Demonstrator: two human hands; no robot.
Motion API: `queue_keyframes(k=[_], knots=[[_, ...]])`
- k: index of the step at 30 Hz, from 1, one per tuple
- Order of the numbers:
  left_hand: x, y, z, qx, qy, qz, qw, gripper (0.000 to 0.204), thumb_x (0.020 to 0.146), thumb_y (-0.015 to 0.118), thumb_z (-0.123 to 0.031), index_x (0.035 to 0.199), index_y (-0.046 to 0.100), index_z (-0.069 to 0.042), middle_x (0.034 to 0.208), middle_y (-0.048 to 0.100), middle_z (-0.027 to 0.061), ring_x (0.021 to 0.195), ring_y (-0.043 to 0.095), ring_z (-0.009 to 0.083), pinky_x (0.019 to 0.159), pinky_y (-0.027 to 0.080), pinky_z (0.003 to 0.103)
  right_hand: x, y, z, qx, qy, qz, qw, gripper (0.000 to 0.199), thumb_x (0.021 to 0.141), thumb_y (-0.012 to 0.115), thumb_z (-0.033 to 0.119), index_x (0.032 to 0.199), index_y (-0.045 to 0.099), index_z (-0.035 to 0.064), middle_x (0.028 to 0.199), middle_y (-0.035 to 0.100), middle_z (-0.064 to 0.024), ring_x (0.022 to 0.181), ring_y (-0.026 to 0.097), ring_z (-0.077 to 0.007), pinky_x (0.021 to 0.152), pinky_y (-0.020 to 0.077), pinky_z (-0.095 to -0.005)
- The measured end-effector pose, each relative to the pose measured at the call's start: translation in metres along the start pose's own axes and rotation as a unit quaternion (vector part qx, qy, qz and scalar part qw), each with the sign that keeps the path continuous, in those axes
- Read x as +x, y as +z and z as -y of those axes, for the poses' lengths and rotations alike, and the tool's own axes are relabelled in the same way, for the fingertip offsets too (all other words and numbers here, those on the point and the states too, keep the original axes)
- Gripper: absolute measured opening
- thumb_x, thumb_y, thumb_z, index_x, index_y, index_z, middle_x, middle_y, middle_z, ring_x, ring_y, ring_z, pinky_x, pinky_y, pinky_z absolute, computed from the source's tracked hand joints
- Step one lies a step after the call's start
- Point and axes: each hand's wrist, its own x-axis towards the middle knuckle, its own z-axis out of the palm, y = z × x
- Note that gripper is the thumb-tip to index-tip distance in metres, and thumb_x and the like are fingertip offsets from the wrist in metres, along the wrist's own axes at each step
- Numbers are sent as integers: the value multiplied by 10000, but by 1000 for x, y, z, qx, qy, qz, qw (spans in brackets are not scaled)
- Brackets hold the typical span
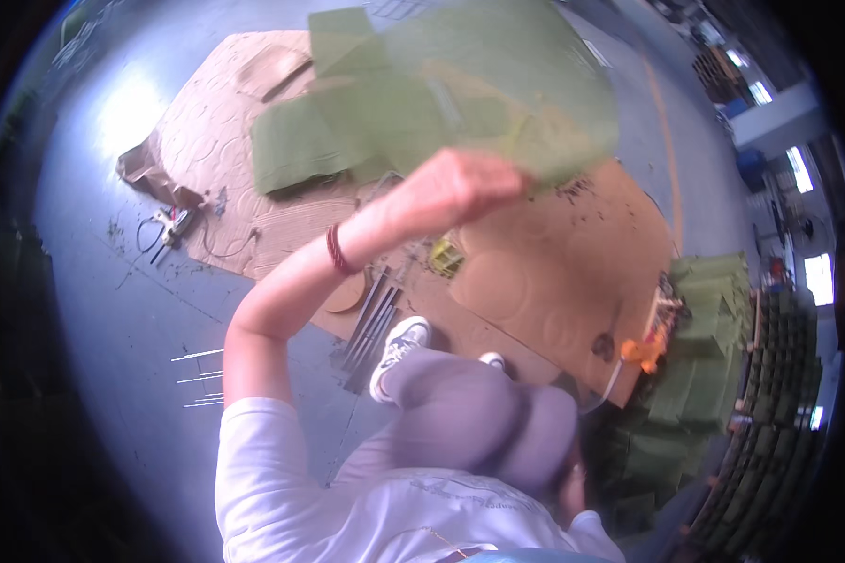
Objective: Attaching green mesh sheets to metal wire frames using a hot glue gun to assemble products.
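Observation:
My left hand (474, 183), with a dark red bracelet on its wrist, reaches forward over the cardboard. Its fingers are closed at the near edge of a large green sheet (535, 84), which is smeared by motion. Another green panel (300, 141) lies on the cardboard beyond my left forearm. My right hand (575, 480) is low beside my right thigh. Most of it is hidden, and its fingers do not show. A small yellow-green object (446, 257) lies on the cardboard below my left hand.
Flattened cardboard (535, 272) covers the floor ahead of my shoes. Several thin metal bars (373, 319) lie near my left shoe. A corded tool (174, 225) sits at the left. An orange object (643, 352) is at the right, beside stacked green pieces (699, 375).

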Motion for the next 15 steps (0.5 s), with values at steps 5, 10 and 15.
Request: queue_keyframes(k=[5, 10, 15], knots=[[-16, 43, -104, 23, 8, 123, 992, 340, 699, 548, -84, 1035, 557, -33, 994, 612, 85, 769, 612, 214, 585, 521, 313, 35, 36, 337, 359, -73, 77, 927, 600, 892, 378, 526, 1241, 455, 44, 1187, 547, -114, 1078, 541, -226, 845, 453, -357], [-26, 80, -160, 149, 37, 166, 974, 320, 611, 565, -106, 918, 584, -19, 843, 530, 39, 769, 560, 157, 583, 504, 258, 58, 38, 403, 412, -91, 160, 893, 713, 853, 349, 611, 1229, 431, 11, 1150, 549, -145, 984, 576, -215, 760, 495, -339], [-20, 96, -177, 123, 17, 192, 974, 284, 626, 562, -96, 899, 590, -22, 820, 520, 38, 761, 561, 159, 570, 493, 274, 72, 35, 373, 327, -100, 45, 938, 419, 858, 561, 367, 1074, 539, 8, 989, 621, -85, 784, 626, -147, 633, 529, -267]])
